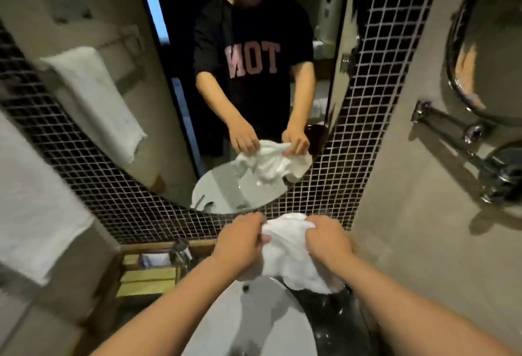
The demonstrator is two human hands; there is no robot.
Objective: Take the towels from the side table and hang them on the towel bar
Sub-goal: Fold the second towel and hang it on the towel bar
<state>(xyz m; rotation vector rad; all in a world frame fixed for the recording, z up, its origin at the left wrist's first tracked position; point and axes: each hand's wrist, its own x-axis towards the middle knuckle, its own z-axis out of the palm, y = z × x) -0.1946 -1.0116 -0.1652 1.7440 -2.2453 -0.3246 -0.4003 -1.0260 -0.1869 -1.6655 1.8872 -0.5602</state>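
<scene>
A crumpled white towel point(288, 254) hangs above the white sink point(254, 321), held between both hands. My left hand point(240, 239) pinches its upper left edge, and my right hand point(327, 239) grips its upper right part with curled fingers. Another white towel point(31, 214) hangs at the left edge of the view; the bar that carries it is out of sight. The oval mirror point(141, 2) repeats both hands, the held towel and a hung towel.
Dark mosaic tiles point(324, 191) surround the mirror. A faucet point(180, 251) and a wooden tray point(149, 276) sit left of the sink. On the right wall, a chrome arm point(457, 135) carries a round mirror point(485, 44).
</scene>
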